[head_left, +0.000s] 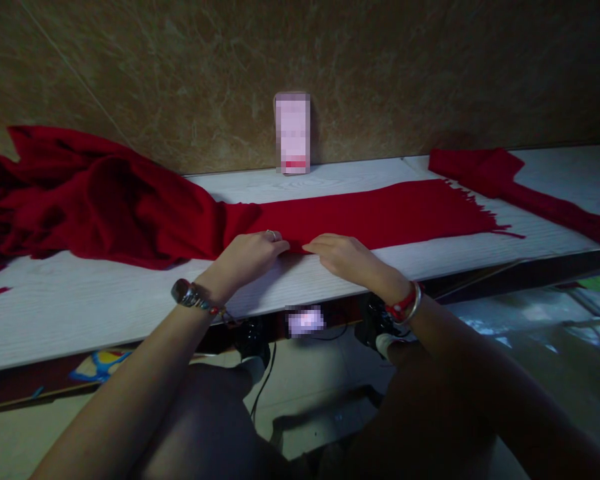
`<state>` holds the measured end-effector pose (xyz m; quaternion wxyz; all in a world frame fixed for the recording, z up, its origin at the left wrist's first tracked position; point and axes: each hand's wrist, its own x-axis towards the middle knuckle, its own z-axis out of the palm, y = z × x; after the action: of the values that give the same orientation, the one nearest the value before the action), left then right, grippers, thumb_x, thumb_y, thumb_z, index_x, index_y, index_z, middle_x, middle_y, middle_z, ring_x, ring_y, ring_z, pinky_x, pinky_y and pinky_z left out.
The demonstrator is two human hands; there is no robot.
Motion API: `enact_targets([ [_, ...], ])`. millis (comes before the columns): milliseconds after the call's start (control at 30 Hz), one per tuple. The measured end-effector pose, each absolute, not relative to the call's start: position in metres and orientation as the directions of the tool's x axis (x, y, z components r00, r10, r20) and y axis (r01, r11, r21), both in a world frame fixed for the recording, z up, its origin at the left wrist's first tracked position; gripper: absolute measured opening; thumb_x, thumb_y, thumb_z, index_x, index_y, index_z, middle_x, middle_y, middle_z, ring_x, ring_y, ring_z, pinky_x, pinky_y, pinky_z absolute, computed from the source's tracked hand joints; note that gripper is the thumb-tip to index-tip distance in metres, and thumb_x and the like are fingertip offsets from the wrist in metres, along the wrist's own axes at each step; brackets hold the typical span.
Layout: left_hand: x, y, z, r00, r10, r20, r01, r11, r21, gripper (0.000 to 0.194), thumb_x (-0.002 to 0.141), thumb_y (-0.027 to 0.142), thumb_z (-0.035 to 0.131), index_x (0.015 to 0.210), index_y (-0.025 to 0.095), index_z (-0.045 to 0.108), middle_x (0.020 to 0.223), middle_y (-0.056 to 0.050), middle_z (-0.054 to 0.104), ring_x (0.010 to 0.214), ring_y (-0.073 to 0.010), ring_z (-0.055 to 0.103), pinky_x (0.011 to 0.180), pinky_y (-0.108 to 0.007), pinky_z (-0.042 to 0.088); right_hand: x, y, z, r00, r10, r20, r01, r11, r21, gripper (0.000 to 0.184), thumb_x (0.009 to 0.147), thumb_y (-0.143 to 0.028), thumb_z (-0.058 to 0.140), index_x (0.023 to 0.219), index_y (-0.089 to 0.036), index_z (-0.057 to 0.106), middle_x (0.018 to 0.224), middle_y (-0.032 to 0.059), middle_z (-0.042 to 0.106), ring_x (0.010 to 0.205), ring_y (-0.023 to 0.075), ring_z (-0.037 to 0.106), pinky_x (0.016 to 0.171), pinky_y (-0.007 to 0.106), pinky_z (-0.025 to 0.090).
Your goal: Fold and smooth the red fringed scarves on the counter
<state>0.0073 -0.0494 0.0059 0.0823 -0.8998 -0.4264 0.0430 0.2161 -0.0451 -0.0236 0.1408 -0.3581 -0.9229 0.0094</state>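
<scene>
A red fringed scarf (350, 210) lies lengthwise on a white wood-grain board. Its right part is spread flat, with the fringe at that end, and a large bunched heap of red cloth (145, 213) adjoins it on the left. My left hand (255, 255) pinches the scarf's near edge; it wears a ring and a beaded watch-like bracelet at the wrist. Close by on the right, my right hand (347, 257) has its fingers closed on the same edge. The fingertips of both hands are partly hidden from above.
A phone-like object (293, 133), blurred out, leans upright against the brown marbled wall (430, 73). Another folded red cloth (485, 173) lies at the right end of the white board (130, 307). Below are a second blurred screen (305, 321), cables and my legs.
</scene>
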Motion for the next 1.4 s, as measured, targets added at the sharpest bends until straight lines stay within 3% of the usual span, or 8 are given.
enact_targets([
  [167, 0.007, -0.049, 0.006, 0.636, 0.769, 0.069, 0.767, -0.619, -0.168, 0.030, 0.087, 0.012, 0.039, 0.099, 0.016, 0.067, 0.087, -0.010, 0.067, 0.071, -0.0178, 0.062, 0.051, -0.025, 0.040, 0.216, -0.047, -0.023, -0.659, 0.690, 0.298, 0.717, 0.697, -0.028, 0.027, 0.087, -0.006, 0.044, 0.095, -0.013, 0.069, 0.091, 0.0097, 0.068, 0.086, 0.0189, 0.059, 0.077, 0.032, 0.047],
  [333, 0.008, -0.048, 0.004, 0.642, 0.763, 0.071, 0.761, -0.624, -0.179, 0.027, 0.087, 0.011, 0.042, 0.095, 0.014, 0.067, 0.083, -0.010, 0.065, 0.071, -0.0177, 0.060, 0.053, -0.026, 0.040, 0.213, -0.046, -0.026, -0.635, 0.687, 0.354, 0.728, 0.685, -0.023, 0.027, 0.087, -0.005, 0.042, 0.086, -0.013, 0.069, 0.084, 0.0098, 0.064, 0.078, 0.0179, 0.055, 0.071, 0.030, 0.043],
  [567, 0.007, -0.048, 0.004, 0.654, 0.755, 0.051, 0.747, -0.633, -0.202, 0.026, 0.087, 0.012, 0.042, 0.094, 0.013, 0.067, 0.084, -0.009, 0.064, 0.072, -0.0178, 0.060, 0.056, -0.026, 0.042, 0.214, -0.045, -0.030, -0.671, 0.653, 0.352, 0.696, 0.718, -0.007, 0.026, 0.088, -0.005, 0.042, 0.084, -0.011, 0.067, 0.084, 0.0106, 0.062, 0.078, 0.0177, 0.051, 0.073, 0.030, 0.040],
  [800, 0.003, -0.048, 0.000, 0.761, 0.645, 0.069, 0.639, -0.728, -0.247, 0.030, 0.088, 0.013, 0.041, 0.104, 0.019, 0.066, 0.096, -0.008, 0.065, 0.085, -0.0177, 0.061, 0.063, -0.025, 0.047, 0.224, -0.045, -0.031, -0.749, 0.580, 0.320, 0.619, 0.785, 0.026, 0.031, 0.090, -0.007, 0.038, 0.088, -0.015, 0.068, 0.089, 0.0087, 0.062, 0.081, 0.0176, 0.049, 0.073, 0.031, 0.040],
  [1100, 0.002, -0.046, -0.004, 0.757, 0.631, 0.170, 0.652, -0.714, -0.254, 0.032, 0.089, 0.012, 0.036, 0.098, 0.017, 0.067, 0.089, -0.008, 0.063, 0.084, -0.0177, 0.058, 0.065, -0.026, 0.048, 0.227, -0.047, -0.032, -0.679, 0.599, 0.425, 0.641, 0.766, -0.055, 0.033, 0.090, -0.007, 0.036, 0.084, -0.014, 0.067, 0.087, 0.0086, 0.059, 0.082, 0.0177, 0.047, 0.074, 0.031, 0.041],
  [1267, 0.004, -0.045, -0.005, 0.769, 0.630, 0.108, 0.638, -0.747, -0.189, 0.034, 0.090, 0.012, 0.036, 0.104, 0.017, 0.066, 0.092, -0.008, 0.063, 0.086, -0.0181, 0.057, 0.070, -0.027, 0.048, 0.223, -0.045, -0.033, -0.696, 0.612, 0.377, 0.648, 0.761, -0.037, 0.031, 0.088, -0.003, 0.037, 0.080, -0.014, 0.065, 0.083, 0.0079, 0.058, 0.079, 0.0173, 0.047, 0.072, 0.030, 0.040],
  [1400, 0.005, -0.046, -0.004, 0.746, 0.663, 0.068, 0.666, -0.737, -0.114, 0.037, 0.088, 0.011, 0.038, 0.111, 0.021, 0.064, 0.098, -0.008, 0.063, 0.089, -0.0186, 0.058, 0.073, -0.028, 0.048, 0.222, -0.044, -0.029, -0.714, 0.624, 0.317, 0.632, 0.769, -0.090, 0.028, 0.085, -0.001, 0.041, 0.081, -0.013, 0.066, 0.086, 0.0082, 0.059, 0.082, 0.0170, 0.049, 0.078, 0.029, 0.040],
])
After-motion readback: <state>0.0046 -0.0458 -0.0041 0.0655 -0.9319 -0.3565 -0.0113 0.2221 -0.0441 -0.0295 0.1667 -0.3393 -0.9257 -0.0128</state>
